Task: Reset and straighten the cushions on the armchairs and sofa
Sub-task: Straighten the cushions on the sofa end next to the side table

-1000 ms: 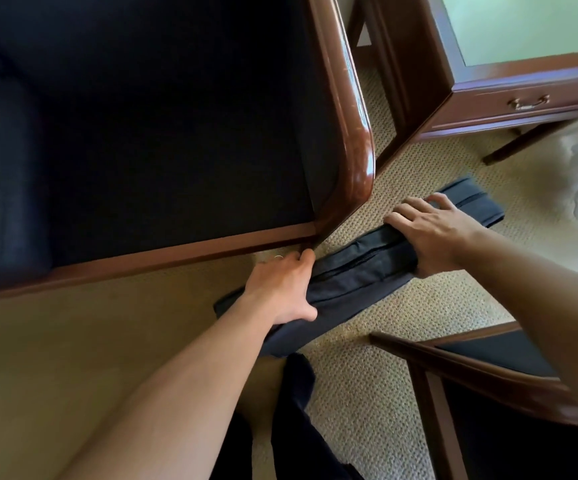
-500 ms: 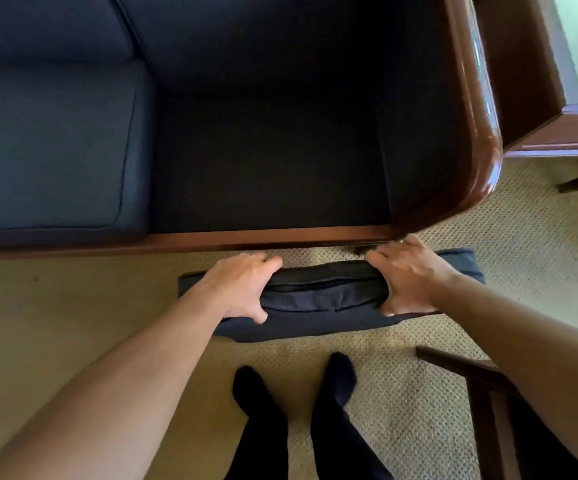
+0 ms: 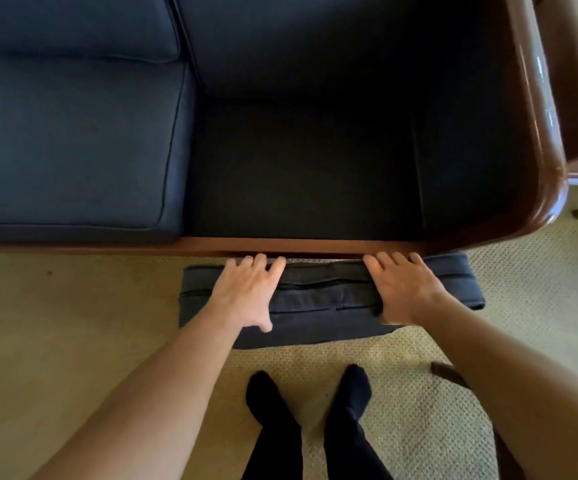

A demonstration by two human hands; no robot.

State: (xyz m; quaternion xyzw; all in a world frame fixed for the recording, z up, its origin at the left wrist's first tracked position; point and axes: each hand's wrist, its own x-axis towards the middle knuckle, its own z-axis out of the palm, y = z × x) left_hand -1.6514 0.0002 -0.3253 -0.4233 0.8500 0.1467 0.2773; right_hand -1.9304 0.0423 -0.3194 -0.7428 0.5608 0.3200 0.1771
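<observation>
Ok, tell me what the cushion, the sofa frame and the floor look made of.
Cushion: dark navy woven fabric, matte, with stitched seams and what looks like a zip line along its edge.
Sofa frame: wood, it seems, reddish brown with a glossy varnish; bright highlights run along the arm.
Floor: beige looped carpet, judging by its bumpy weave.

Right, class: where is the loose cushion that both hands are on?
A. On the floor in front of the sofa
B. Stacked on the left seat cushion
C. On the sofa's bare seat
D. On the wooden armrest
A: the cushion lies on the carpet below the sofa front rail, under the left hand and right hand.
</observation>
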